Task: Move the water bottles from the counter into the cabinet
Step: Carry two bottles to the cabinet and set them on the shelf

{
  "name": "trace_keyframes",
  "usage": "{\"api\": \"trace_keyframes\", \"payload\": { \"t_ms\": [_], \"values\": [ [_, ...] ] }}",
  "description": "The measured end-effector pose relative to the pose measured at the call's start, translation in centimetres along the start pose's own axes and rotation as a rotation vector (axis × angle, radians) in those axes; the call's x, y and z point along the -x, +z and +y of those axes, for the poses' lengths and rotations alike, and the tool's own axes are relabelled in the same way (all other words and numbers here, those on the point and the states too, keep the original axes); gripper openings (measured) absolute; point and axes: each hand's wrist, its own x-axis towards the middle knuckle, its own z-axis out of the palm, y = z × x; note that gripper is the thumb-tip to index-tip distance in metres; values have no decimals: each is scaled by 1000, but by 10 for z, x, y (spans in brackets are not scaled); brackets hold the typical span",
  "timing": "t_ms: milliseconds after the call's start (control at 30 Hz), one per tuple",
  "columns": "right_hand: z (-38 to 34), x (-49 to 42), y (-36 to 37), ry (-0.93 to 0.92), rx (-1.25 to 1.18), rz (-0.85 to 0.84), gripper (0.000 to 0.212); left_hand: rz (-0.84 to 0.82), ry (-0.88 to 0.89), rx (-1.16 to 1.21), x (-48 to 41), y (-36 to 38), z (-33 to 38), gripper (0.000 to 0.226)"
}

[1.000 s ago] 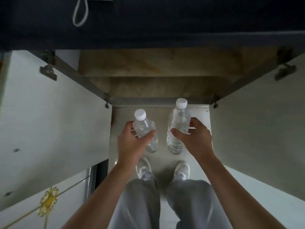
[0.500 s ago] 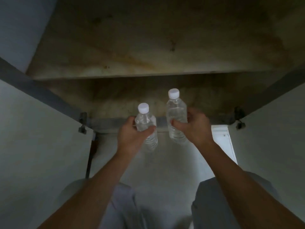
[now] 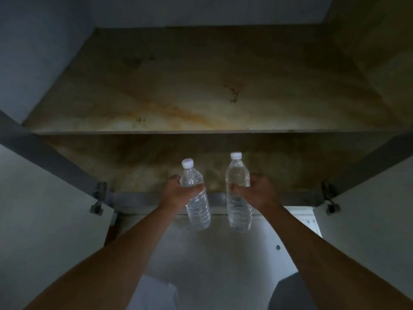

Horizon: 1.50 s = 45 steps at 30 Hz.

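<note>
The left hand [image 3: 178, 193] has its grip wrapped round the middle of the left water bottle [image 3: 199, 212], with the thumb across the front, so this grip is full and holds that bottle. The right hand [image 3: 260, 194] holds the right water bottle [image 3: 239, 217] the same way. A hold round the middle most likely keeps each bottle steady, because the water is heavy and a hold at the top could let it swing. Both bottles stand almost upright with their white caps [image 3: 187, 163] on top, so I think they can be set down on their flat bottoms without a turn. The 2 bottles are near each other but do not touch, and that gap should stop them from bumping. They are up in the air, not on the worktop, which is out of view. They hang right at the mouth of the cabinet [image 3: 138, 199], with their tops in front of the lower shelf [image 3: 134, 162] and their bottoms below its front edge, over the pale floor [image 3: 212, 253]. So they are not inside yet. The upper shelf [image 3: 201, 97] sits above and further back. The left door [image 3: 44, 209] and the right door [image 3: 368, 220] stand wide open on their hinges [image 3: 98, 198], which leaves room for both arms to go in together. I think the next move is to lift the bottles a little over the front edge and push them in.
</note>
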Motion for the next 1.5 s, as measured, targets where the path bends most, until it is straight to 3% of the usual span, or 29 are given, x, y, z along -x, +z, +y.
{"api": "trace_keyframes", "payload": {
  "t_ms": [200, 367, 467, 600, 733, 900, 967, 1100, 1200, 1400, 1500],
  "values": [
    [19, -40, 36, 34, 8, 87, 44, 22, -27, 41, -44, 24, -3, 55],
    [26, -54, 63, 29, 98, 127, 49, 118, 4, -129, -63, 47, -9, 73],
    [30, -57, 77, -78, 224, 95, 40, 22, 112, -241, -63, 58, -15, 62],
    [38, -68, 78, -113, 270, 56, 37, -141, 157, -98, -67, 61, -31, 42],
    [47, -50, 82, -158, -31, -19, 30, -191, 246, -81, -57, 52, -50, 51],
    [58, -18, 74, -275, -158, -199, 70, -265, 302, -119, -47, 43, -77, 62],
    [60, -17, 74, -313, -134, -199, 76, -280, 332, -143, -46, 43, -80, 70],
    [57, -27, 74, -375, -192, -186, 77, -233, 344, -126, -55, 46, -80, 59],
    [52, -38, 73, -324, -272, -191, 82, -174, 360, -125, -64, 50, -73, 56],
    [33, -60, 76, -317, -138, -54, 64, -95, 351, -100, -81, 57, -64, 55],
    [31, -72, 83, -304, -78, 10, 65, -27, 420, -219, -83, 56, -56, 56]
  ]
}}
